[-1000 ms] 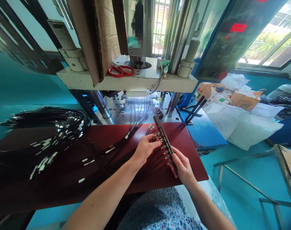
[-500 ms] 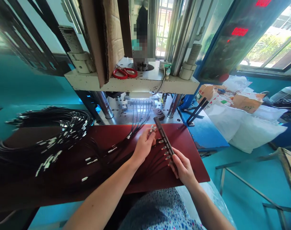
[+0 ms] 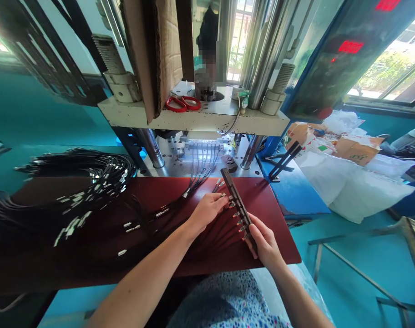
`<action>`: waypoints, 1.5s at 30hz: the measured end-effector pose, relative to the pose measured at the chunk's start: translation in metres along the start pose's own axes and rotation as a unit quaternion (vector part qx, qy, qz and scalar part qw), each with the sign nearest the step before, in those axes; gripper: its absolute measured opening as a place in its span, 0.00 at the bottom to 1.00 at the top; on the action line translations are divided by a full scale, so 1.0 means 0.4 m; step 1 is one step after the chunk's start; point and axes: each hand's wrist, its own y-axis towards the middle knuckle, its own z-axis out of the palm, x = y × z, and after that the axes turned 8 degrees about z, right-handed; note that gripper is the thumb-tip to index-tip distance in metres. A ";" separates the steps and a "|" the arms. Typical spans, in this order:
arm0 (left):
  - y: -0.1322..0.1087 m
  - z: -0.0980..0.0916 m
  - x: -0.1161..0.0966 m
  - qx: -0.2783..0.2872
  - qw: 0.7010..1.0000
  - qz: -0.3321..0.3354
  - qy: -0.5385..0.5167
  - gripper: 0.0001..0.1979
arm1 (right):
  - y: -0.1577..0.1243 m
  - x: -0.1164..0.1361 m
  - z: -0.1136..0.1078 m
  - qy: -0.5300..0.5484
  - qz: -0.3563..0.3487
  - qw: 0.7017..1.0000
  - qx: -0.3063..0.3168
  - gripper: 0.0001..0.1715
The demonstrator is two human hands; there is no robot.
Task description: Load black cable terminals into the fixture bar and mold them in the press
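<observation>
A dark slotted bar (image 3: 235, 198) lies slanted on the dark red work surface (image 3: 159, 191), with several metal-tipped black wires seated along its left side. My right hand (image 3: 264, 241) grips the bar's near end. My left hand (image 3: 207, 210) pinches a metal-tipped wire (image 3: 224, 196) at the bar's upper slots. More loose wires (image 3: 217, 184) lie just beyond its fingers.
A press (image 3: 197, 114) stands behind the surface, with wires (image 3: 200, 159) plugged into its fixture and red scissors (image 3: 182, 103) on its plate. A big bundle of black wires (image 3: 74, 182) lies at left. White bags (image 3: 351, 182) and cardboard boxes (image 3: 354, 148) are at right.
My left hand reached up to the loose wires beyond the bar, then came back down to the bar's upper slots with a wire end. My right hand stayed on the bar.
</observation>
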 end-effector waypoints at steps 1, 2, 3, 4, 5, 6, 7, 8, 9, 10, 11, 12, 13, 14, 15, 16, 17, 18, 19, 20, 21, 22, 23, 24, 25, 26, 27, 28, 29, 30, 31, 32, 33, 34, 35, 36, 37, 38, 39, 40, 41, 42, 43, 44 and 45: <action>0.003 0.001 0.003 -0.002 1.000 -0.002 0.001 0.15 | 0.000 -0.001 -0.001 -0.007 -0.001 1.000 0.000 0.27; 0.006 0.001 0.006 -0.003 1.000 -0.001 0.004 0.15 | 0.000 -0.003 -0.003 -0.015 -0.001 1.000 0.000 0.27; 0.008 0.002 0.009 -0.006 1.000 0.003 0.006 0.15 | 0.001 -0.005 -0.004 -0.021 -0.003 1.000 0.000 0.27; 0.009 0.002 0.011 -0.010 1.000 0.008 0.009 0.15 | 0.001 -0.008 -0.006 -0.027 -0.003 1.000 0.000 0.27; 0.010 0.002 0.014 -0.013 1.000 0.015 0.010 0.15 | 0.001 -0.010 -0.007 -0.032 -0.003 0.999 0.001 0.27; 0.011 0.002 0.016 -0.015 1.000 0.021 0.010 0.15 | 0.001 -0.012 -0.008 -0.036 -0.004 0.999 0.002 0.27; 0.011 0.002 0.018 -0.017 0.999 0.028 0.010 0.15 | 0.002 -0.013 -0.009 -0.040 -0.004 0.999 0.003 0.27; 0.012 0.001 0.020 -0.017 0.999 0.037 0.011 0.15 | 0.002 -0.014 -0.009 -0.042 -0.005 0.999 0.004 0.27; 0.012 0.001 0.022 -0.017 0.999 0.046 0.014 0.15 | 0.003 -0.014 -0.009 -0.044 -0.006 0.999 0.006 0.27; 0.013 0.000 0.025 -0.017 0.998 0.057 0.019 0.16 | 0.004 -0.013 -0.008 -0.047 -0.007 0.999 0.009 0.27; 0.014 -0.001 0.027 -0.019 0.997 0.069 0.027 0.16 | 0.005 -0.012 -0.007 -0.053 -0.010 0.998 0.010 0.26; 0.014 -0.003 0.030 -0.020 0.996 0.081 0.037 0.16 | 0.005 -0.012 -0.006 -0.063 -0.012 0.998 0.012 0.26; 0.014 -0.004 0.032 -0.021 0.994 0.093 0.049 0.16 | 0.006 -0.013 -0.005 -0.078 -0.016 0.997 0.014 0.26; 0.013 -0.006 0.034 -0.021 0.992 0.104 0.064 0.17 | 0.006 -0.014 -0.004 -0.099 -0.022 0.995 0.015 0.26; 0.012 -0.008 0.035 -0.022 0.990 0.116 0.081 0.17 | 0.007 -0.015 -0.003 -0.125 -0.033 0.991 0.016 0.25; 0.010 -0.010 0.037 -0.021 0.987 0.126 0.099 0.17 | 0.007 -0.017 -0.002 -0.154 -0.046 0.987 0.016 0.25; 0.008 -0.013 0.038 -0.020 0.984 0.133 0.113 0.18 | 0.007 -0.019 0.000 -0.181 -0.061 0.981 0.016 0.24; 0.006 -0.015 0.040 -0.017 0.983 0.137 0.121 0.18 | 0.007 -0.020 0.002 -0.201 -0.073 0.977 0.015 0.24; 0.004 -0.018 0.041 -0.012 0.983 0.136 0.121 0.18 | 0.007 -0.020 0.004 -0.210 -0.078 0.974 0.013 0.24; 0.003 -0.022 0.041 -0.003 0.985 0.131 0.113 0.18 | 0.006 -0.018 0.006 -0.207 -0.075 0.975 0.014 0.24; 0.002 -0.026 0.041 0.009 0.987 0.124 0.100 0.18 | 0.006 -0.016 0.008 -0.191 -0.065 0.979 0.014 0.24; 0.002 -0.031 0.039 0.015 0.990 0.116 0.080 0.19 | 0.005 -0.013 0.009 -0.163 -0.052 0.985 0.013 0.24; 0.003 -0.038 0.036 0.008 0.993 0.109 0.053 0.19 | 0.004 -0.010 0.010 -0.131 -0.038 0.991 0.010 0.25; 0.004 -0.044 0.032 -0.011 0.995 0.101 0.014 0.19 | 0.003 -0.007 0.009 -0.101 -0.025 0.995 0.007 0.25; 0.005 -0.050 0.028 -0.037 0.995 0.092 -0.033 0.19 | 0.003 -0.006 0.008 -0.075 -0.015 0.997 0.003 0.26; 0.006 -0.056 0.025 -0.062 0.991 0.081 -0.086 0.19 | 0.003 -0.006 0.005 -0.057 -0.008 0.998 0.000 0.27; 0.007 -0.060 0.022 -0.077 0.985 0.065 -0.141 0.19 | 0.003 -0.007 0.002 -0.048 -0.002 0.999 0.000 0.28; 0.008 -0.062 0.021 -0.077 0.977 0.044 -0.193 0.20 | 0.003 -0.008 -0.001 -0.046 0.001 0.999 0.002 0.28; 0.009 -0.063 0.022 -0.063 0.969 0.023 -0.236 0.21 | 0.004 -0.009 -0.004 -0.046 0.003 0.999 0.002 0.28; 0.010 -0.061 0.025 -0.042 0.962 0.000 -0.270 0.22 | 0.005 -0.010 -0.007 -0.046 0.003 0.999 0.003 0.28; 0.011 -0.058 0.029 -0.024 0.954 -0.023 -0.297 0.23 | 0.006 -0.010 -0.008 -0.046 0.004 0.999 0.004 0.28; 0.011 -0.055 0.034 -0.012 0.947 -0.047 -0.317 0.22 | 0.006 -0.009 -0.009 -0.045 0.005 0.999 0.004 0.28; 0.011 -0.052 0.040 -0.005 0.942 -0.067 -0.330 0.21 | 0.007 -0.008 -0.009 -0.044 0.005 0.999 0.004 0.28; 0.011 -0.050 0.044 -0.004 0.938 -0.080 -0.336 0.18 | 0.007 -0.006 -0.008 -0.042 0.005 0.999 0.005 0.28; 0.010 -0.048 0.047 -0.006 0.937 -0.087 -0.337 0.16 | 0.007 -0.004 -0.007 -0.042 0.006 0.999 0.005 0.28; 0.009 -0.048 0.049 -0.009 0.938 -0.088 -0.334 0.14 | 0.007 -0.002 -0.006 -0.042 0.007 0.999 0.005 0.28; 0.008 -0.049 0.050 -0.012 0.941 -0.083 -0.329 0.12 | 0.007 -0.001 -0.005 -0.042 0.009 0.999 0.004 0.28; 0.007 -0.051 0.049 -0.014 0.944 -0.076 -0.322 0.11 | 0.006 0.000 -0.004 -0.041 0.011 0.999 0.003 0.29; 0.007 -0.053 0.048 -0.015 0.947 -0.071 -0.314 0.11 | 0.006 0.001 -0.004 -0.040 0.014 0.999 0.001 0.29; 0.008 -0.055 0.047 -0.017 0.950 -0.069 -0.305 0.11 | 0.006 0.001 -0.004 -0.040 0.017 0.999 0.001 0.29; 0.010 -0.057 0.045 -0.020 0.953 -0.069 -0.294 0.12 | 0.006 0.000 -0.005 -0.041 0.018 0.999 0.002 0.29; 0.012 -0.057 0.044 -0.025 0.957 -0.067 -0.282 0.12 | 0.006 -0.001 -0.005 -0.043 0.017 0.999 0.004 0.29; 0.014 -0.057 0.042 -0.030 0.960 -0.064 -0.271 0.12 | 0.007 -0.002 -0.006 -0.045 0.016 0.999 0.006 0.29; 0.015 -0.056 0.042 -0.032 0.964 -0.060 -0.258 0.12 | 0.007 -0.002 -0.007 -0.048 0.014 0.999 0.008 0.28; 0.016 -0.055 0.041 -0.034 0.968 -0.052 -0.242 0.12 | 0.008 -0.003 -0.008 -0.050 0.012 0.999 0.009 0.28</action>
